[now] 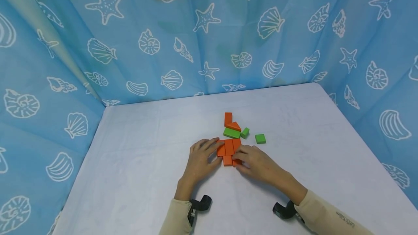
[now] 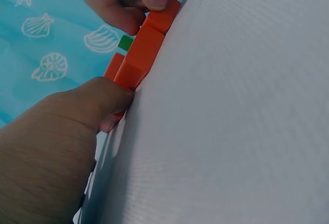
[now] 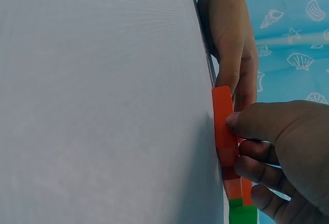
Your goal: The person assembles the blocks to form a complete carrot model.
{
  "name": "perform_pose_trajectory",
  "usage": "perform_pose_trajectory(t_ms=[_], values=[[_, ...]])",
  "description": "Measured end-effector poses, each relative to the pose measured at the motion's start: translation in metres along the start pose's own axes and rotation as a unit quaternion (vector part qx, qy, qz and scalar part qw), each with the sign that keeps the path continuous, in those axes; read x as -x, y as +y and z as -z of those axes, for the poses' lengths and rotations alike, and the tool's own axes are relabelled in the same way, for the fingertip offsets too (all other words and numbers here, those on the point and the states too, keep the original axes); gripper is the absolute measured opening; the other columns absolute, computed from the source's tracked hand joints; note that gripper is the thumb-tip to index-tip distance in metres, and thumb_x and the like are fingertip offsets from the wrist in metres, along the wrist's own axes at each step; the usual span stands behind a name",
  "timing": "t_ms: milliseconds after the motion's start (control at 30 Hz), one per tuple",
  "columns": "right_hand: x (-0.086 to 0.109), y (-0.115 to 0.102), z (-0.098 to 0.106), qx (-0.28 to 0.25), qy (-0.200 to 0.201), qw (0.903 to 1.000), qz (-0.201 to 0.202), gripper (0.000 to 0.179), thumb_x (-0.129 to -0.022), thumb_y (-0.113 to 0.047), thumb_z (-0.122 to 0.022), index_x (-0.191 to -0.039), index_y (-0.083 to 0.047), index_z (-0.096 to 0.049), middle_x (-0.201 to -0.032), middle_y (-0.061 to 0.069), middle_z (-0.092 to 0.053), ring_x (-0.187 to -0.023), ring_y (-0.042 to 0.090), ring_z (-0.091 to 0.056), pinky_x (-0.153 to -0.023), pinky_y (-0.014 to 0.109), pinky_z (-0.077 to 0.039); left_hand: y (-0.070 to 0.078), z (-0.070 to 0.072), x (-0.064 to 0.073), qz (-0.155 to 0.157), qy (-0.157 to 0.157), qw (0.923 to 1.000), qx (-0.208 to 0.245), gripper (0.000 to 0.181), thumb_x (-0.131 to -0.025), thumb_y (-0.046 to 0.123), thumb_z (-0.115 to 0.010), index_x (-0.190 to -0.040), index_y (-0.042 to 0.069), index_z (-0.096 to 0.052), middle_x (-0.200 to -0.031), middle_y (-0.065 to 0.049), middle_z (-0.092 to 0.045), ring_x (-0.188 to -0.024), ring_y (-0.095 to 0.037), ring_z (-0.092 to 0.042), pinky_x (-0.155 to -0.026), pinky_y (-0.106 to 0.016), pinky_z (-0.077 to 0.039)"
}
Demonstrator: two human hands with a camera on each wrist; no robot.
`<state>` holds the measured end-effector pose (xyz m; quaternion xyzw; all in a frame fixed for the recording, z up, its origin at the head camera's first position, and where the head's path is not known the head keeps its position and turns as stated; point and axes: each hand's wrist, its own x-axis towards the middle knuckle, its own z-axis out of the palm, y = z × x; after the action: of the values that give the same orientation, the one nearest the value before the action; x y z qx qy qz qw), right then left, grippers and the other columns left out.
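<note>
Several orange blocks [image 1: 229, 147] lie flat side by side on the white table, forming a compact patch. At the patch's left side, my left hand [image 1: 200, 160] holds an orange block between its thumb near the lower corner and its fingers at the upper edge. My right hand [image 1: 258, 162] pinches an orange block [image 3: 223, 126] at the lower right, mostly covered by the fingers in the head view. Between the hands, a small orange block [image 1: 227, 160] shows at the near edge. The left wrist view shows the left thumb against the orange block [image 2: 141, 54] row's end.
Just beyond the patch lie a green rectangular block [image 1: 232, 132], an orange triangular block [image 1: 233, 126] and an upright-lying orange block [image 1: 228, 119]. Two small green blocks, one nearer [image 1: 245, 132] and one farther right [image 1: 260, 139], lie beside them. A blue shell-patterned curtain [image 1: 209, 46] surrounds the table.
</note>
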<state>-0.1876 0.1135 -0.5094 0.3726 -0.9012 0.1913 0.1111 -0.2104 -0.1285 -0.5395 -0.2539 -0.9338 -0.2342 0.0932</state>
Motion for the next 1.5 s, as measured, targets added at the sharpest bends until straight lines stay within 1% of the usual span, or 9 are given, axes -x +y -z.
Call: perform_pose_trajectory(t_ms=[200, 567, 833, 967, 1100, 1200, 1300, 1400, 1500], values=[[0.000, 0.000, -0.001, 0.000, -0.009, 0.9998, -0.016, 0.026, -0.083, -0.021, -0.082, -0.107, -0.012, -0.075, -0.105, -0.003, -0.061, -0.092, 0.014, -0.058, -0.081, 0.031, -0.053, -0.001, -0.002, 0.001, 0.001, -0.001, 1.0000, 0.004, 0.048, -0.096, 0.037, -0.063, -0.143, 0.028, -0.058, -0.150, 0.005, -0.049, -0.134, -0.025, -0.042, -0.109, -0.053, -0.030], [-0.001, 0.003, -0.002, -0.009, 0.004, 0.9999, -0.008, 0.025, -0.083, -0.019, -0.082, -0.106, -0.012, -0.075, -0.104, -0.003, -0.060, -0.092, 0.013, -0.058, -0.081, 0.033, -0.053, -0.004, -0.003, 0.000, -0.017, 0.012, 0.9998, 0.000, 0.048, -0.096, 0.037, -0.063, -0.143, 0.027, -0.058, -0.149, 0.004, -0.050, -0.133, -0.026, -0.043, -0.107, -0.053, -0.031], [-0.010, 0.010, 0.012, -0.023, 0.009, 0.9985, -0.048, 0.025, -0.086, -0.023, -0.080, -0.108, -0.013, -0.075, -0.109, -0.002, -0.063, -0.099, 0.016, -0.060, -0.088, 0.036, -0.054, -0.005, -0.004, 0.000, -0.016, 0.016, 0.9997, 0.008, 0.048, -0.095, 0.036, -0.064, -0.142, 0.027, -0.058, -0.149, 0.005, -0.050, -0.133, -0.026, -0.043, -0.106, -0.054, -0.032], [-0.024, 0.026, 0.024, -0.026, 0.013, 0.9973, -0.068, 0.025, -0.089, -0.019, -0.077, -0.112, -0.010, -0.074, -0.112, 0.001, -0.064, -0.102, 0.019, -0.061, -0.090, 0.040, -0.054, -0.005, -0.005, 0.000, -0.005, 0.009, 0.9999, 0.004, 0.049, -0.094, 0.037, -0.065, -0.142, 0.029, -0.058, -0.150, 0.006, -0.049, -0.133, -0.025, -0.042, -0.108, -0.054, -0.031], [-0.042, 0.048, 0.036, -0.027, 0.008, 0.9971, -0.071, 0.027, -0.091, -0.017, -0.074, -0.116, -0.007, -0.072, -0.116, 0.005, -0.066, -0.106, 0.025, -0.061, -0.093, 0.046, -0.052, -0.004, -0.006, -0.001, -0.005, 0.001, 1.0000, 0.002, 0.050, -0.094, 0.038, -0.064, -0.143, 0.028, -0.057, -0.150, 0.006, -0.049, -0.134, -0.025, -0.042, -0.108, -0.054, -0.031], [-0.061, 0.066, 0.043, -0.041, -0.015, 0.9964, -0.073, 0.027, -0.093, -0.015, -0.071, -0.118, -0.006, -0.071, -0.118, 0.007, -0.065, -0.106, 0.026, -0.061, -0.093, 0.046, -0.052, -0.004, -0.006, -0.002, -0.008, -0.006, 1.0000, 0.002, 0.050, -0.095, 0.038, -0.063, -0.143, 0.028, -0.057, -0.150, 0.005, -0.049, -0.134, -0.026, -0.041, -0.107, -0.054, -0.032], [-0.088, 0.084, 0.043, -0.042, -0.051, 0.9951, -0.074, 0.028, -0.095, -0.015, -0.068, -0.121, -0.006, -0.069, -0.121, 0.007, -0.064, -0.109, 0.026, -0.060, -0.096, 0.044, -0.051, -0.005, -0.004, -0.002, -0.006, -0.002, 1.0000, -0.004, 0.050, -0.095, 0.037, -0.064, -0.144, 0.028, -0.057, -0.150, 0.005, -0.049, -0.134, -0.025, -0.041, -0.108, -0.053, -0.031], [-0.113, 0.100, 0.040, -0.014, -0.088, 0.9945, -0.056, 0.030, -0.095, -0.014, -0.068, -0.124, -0.006, -0.068, -0.123, 0.008, -0.063, -0.113, 0.026, -0.059, -0.100, 0.044, -0.049, -0.006, -0.004, -0.001, -0.003, 0.004, 1.0000, -0.005, 0.051, -0.094, 0.036, -0.066, -0.143, 0.029, -0.057, -0.150, 0.005, -0.049, -0.133, -0.025, -0.042, -0.108, -0.053, -0.031], [-0.127, 0.111, 0.036, 0.014, -0.122, 0.9920, -0.027, 0.033, -0.093, -0.011, -0.070, -0.126, -0.006, -0.068, -0.125, 0.009, -0.064, -0.116, 0.028, -0.058, -0.102, 0.045, -0.046, -0.003, -0.005, -0.001, -0.006, 0.003, 1.0000, 0.001, 0.050, -0.094, 0.036, -0.066, -0.143, 0.028, -0.057, -0.150, 0.005, -0.049, -0.134, -0.025, -0.042, -0.108, -0.053, -0.031]])
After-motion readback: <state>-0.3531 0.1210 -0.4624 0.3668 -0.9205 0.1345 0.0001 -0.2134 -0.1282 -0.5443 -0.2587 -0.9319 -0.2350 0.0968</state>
